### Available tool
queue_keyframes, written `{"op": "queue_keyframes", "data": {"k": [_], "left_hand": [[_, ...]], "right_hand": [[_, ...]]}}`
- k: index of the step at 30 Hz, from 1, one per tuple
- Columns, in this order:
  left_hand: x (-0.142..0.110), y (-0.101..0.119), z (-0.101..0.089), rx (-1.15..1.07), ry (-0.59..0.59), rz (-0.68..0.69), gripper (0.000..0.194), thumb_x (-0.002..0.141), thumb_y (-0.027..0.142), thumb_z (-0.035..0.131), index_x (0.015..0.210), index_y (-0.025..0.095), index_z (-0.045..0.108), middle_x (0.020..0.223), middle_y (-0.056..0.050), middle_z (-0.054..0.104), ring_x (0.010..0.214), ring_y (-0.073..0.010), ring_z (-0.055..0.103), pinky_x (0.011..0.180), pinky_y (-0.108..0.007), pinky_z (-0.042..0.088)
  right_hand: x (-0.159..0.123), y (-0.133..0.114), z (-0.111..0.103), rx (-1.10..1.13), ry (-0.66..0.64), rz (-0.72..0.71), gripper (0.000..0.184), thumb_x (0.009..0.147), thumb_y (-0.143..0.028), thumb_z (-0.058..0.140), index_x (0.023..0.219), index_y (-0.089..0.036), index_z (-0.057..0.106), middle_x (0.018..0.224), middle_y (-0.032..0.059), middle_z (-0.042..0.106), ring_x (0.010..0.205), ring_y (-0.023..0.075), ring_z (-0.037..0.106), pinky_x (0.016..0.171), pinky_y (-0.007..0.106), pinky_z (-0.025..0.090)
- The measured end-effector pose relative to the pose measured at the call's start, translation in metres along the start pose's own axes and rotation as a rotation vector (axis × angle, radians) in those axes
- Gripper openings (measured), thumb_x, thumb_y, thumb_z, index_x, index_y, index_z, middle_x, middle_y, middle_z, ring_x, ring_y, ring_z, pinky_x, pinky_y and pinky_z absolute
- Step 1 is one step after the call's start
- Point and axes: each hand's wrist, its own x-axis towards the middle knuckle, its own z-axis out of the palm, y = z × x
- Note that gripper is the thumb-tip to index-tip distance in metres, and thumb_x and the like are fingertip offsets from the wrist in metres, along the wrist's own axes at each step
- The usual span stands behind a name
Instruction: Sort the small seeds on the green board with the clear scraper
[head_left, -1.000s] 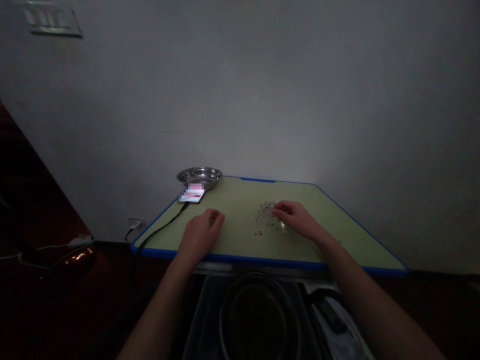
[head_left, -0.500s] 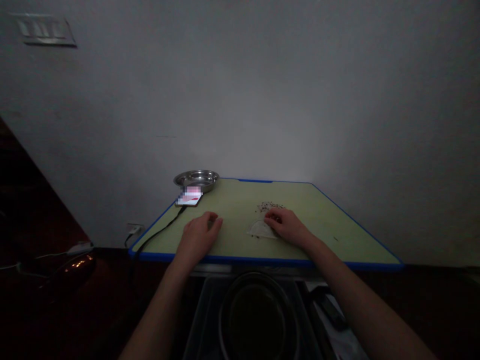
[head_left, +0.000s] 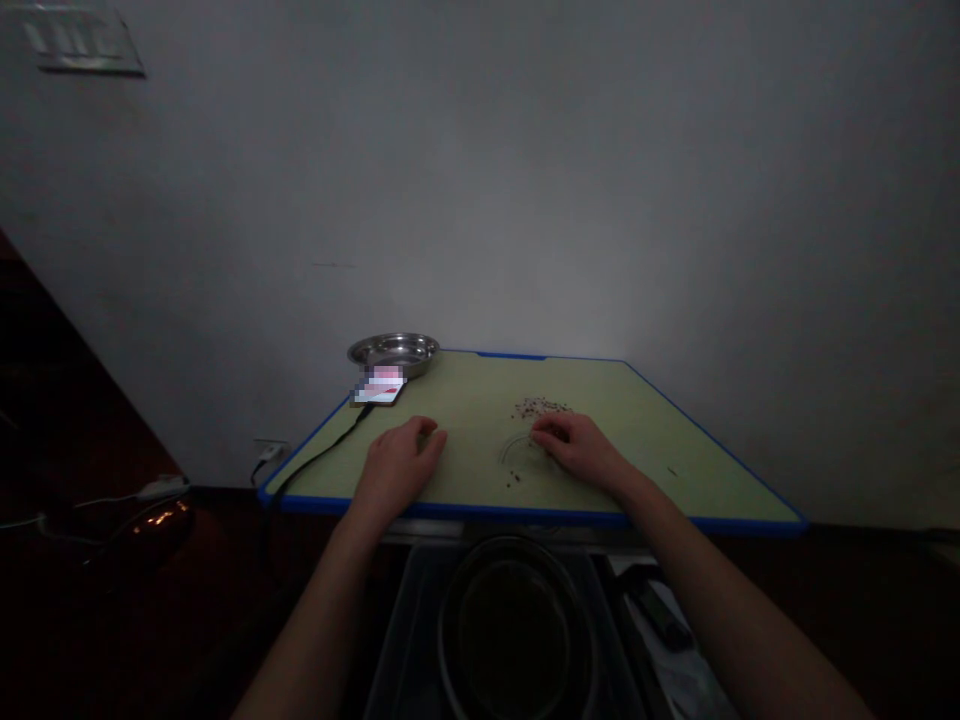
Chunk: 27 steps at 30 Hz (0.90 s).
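Note:
My right hand (head_left: 577, 448) pinches the upper edge of a clear semicircular protractor (head_left: 514, 446), whose curved scale shows faintly against the table. Part of the protractor is hidden by the fingers, and whether it touches the table is hard to tell. Just beyond that hand lies a scattered patch of tiny dark and pale bits (head_left: 538, 407), too small to name. A few dark specks (head_left: 514, 480) sit near the protractor's lower left. My left hand (head_left: 401, 460) rests on the table's left part, fingers loosely curved and thumb apart, with nothing seen in it.
The pale green table (head_left: 465, 400) has a blue rim. At its far left stand a steel basin (head_left: 394, 353) and a lit phone (head_left: 382, 386) with a dark cable (head_left: 322, 458). A dark round pot-like vessel (head_left: 517, 630) stands below the near edge. A wall rises behind.
The protractor, pale and bright before, now looks see-through and seems lifted or tilted. Dark specks near it show more plainly. My right hand has shifted very slightly; my left stays put.

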Motion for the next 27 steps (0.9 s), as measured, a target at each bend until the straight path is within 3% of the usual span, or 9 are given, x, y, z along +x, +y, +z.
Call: {"op": "queue_keyframes", "data": {"k": [5, 16, 23, 27], "left_hand": [[-0.001, -0.002, 0.001, 0.007, 0.001, -0.001, 0.036, 0.087, 0.041, 0.039, 0.104, 0.017, 0.059, 0.108, -0.01, 0.067, 0.1, -0.0249, 0.06, 0.088, -0.037, 0.043], [-0.001, -0.001, 0.002, 0.017, -0.002, 0.005, 0.036, 0.086, 0.04, 0.041, 0.106, 0.016, 0.059, 0.108, -0.01, 0.066, 0.1, -0.0253, 0.06, 0.089, -0.038, 0.042], [-0.002, 0.0, 0.0, 0.03, -0.001, 0.013, 0.035, 0.086, 0.04, 0.041, 0.104, 0.017, 0.06, 0.105, -0.01, 0.067, 0.098, -0.0255, 0.06, 0.087, -0.037, 0.042], [-0.002, -0.001, 0.001, 0.04, 0.003, 0.024, 0.034, 0.086, 0.04, 0.041, 0.104, 0.017, 0.06, 0.106, -0.01, 0.067, 0.099, -0.0249, 0.06, 0.088, -0.036, 0.042]], "right_hand": [[-0.002, 0.0, -0.001, 0.036, -0.04, 0.01, 0.018, 0.081, -0.029, 0.052, 0.078, -0.017, 0.064, 0.055, -0.0015, 0.055, 0.048, 0.0114, 0.046, 0.046, 0.023, 0.034], [-0.01, -0.001, -0.012, -0.018, 0.075, -0.009, 0.025, 0.083, -0.035, 0.048, 0.071, -0.017, 0.061, 0.055, -0.0019, 0.049, 0.052, 0.0129, 0.043, 0.049, 0.025, 0.032], [-0.031, 0.0, -0.012, -0.105, 0.04, 0.028, 0.026, 0.085, -0.035, 0.049, 0.077, -0.017, 0.066, 0.063, 0.0023, 0.063, 0.057, 0.0158, 0.053, 0.052, 0.026, 0.039], [-0.029, 0.005, -0.011, -0.169, 0.123, 0.026, 0.023, 0.084, -0.033, 0.051, 0.08, -0.017, 0.067, 0.071, 0.0042, 0.069, 0.064, 0.018, 0.059, 0.06, 0.029, 0.043]]}}
